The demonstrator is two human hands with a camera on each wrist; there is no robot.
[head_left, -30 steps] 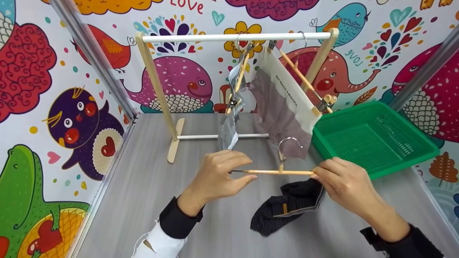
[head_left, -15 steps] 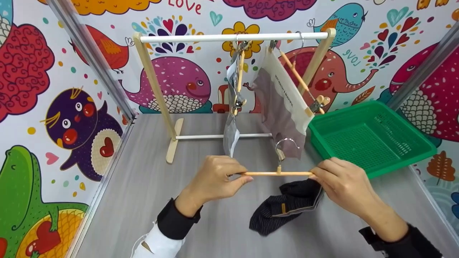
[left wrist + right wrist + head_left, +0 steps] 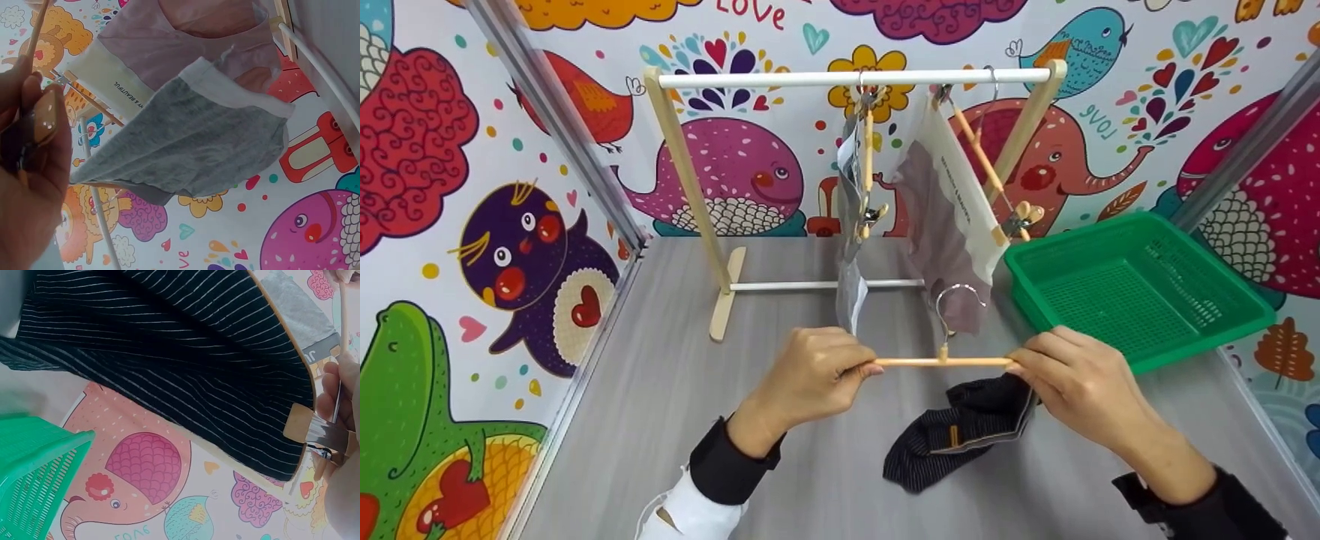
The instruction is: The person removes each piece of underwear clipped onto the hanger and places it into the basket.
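Observation:
A wooden clothes hanger point(image 3: 911, 362) with a metal hook is held level between both hands. My left hand point(image 3: 817, 375) pinches its left end; in the left wrist view a wooden clip point(image 3: 46, 118) lies among those fingers. At the other end, my right hand point(image 3: 1080, 382) grips the hanger beside its second clip point(image 3: 300, 424). That clip bites the edge of a black garment with thin white stripes point(image 3: 960, 431), which hangs down from the right side. The garment's exact kind is unclear. No cloth shows in the left clip.
Behind the hands stands a rack with a white top bar point(image 3: 780, 78). A grey garment point(image 3: 191, 135) and a mauve garment with a cream band point(image 3: 937, 217) hang there on clip hangers. To the right sits a green basket point(image 3: 1207, 349). Patterned walls enclose the table.
My left fingers have closed on the hanger's left end, where thumb and fingers stood apart a second ago. The hung garments have swung slightly. My right hand has barely moved.

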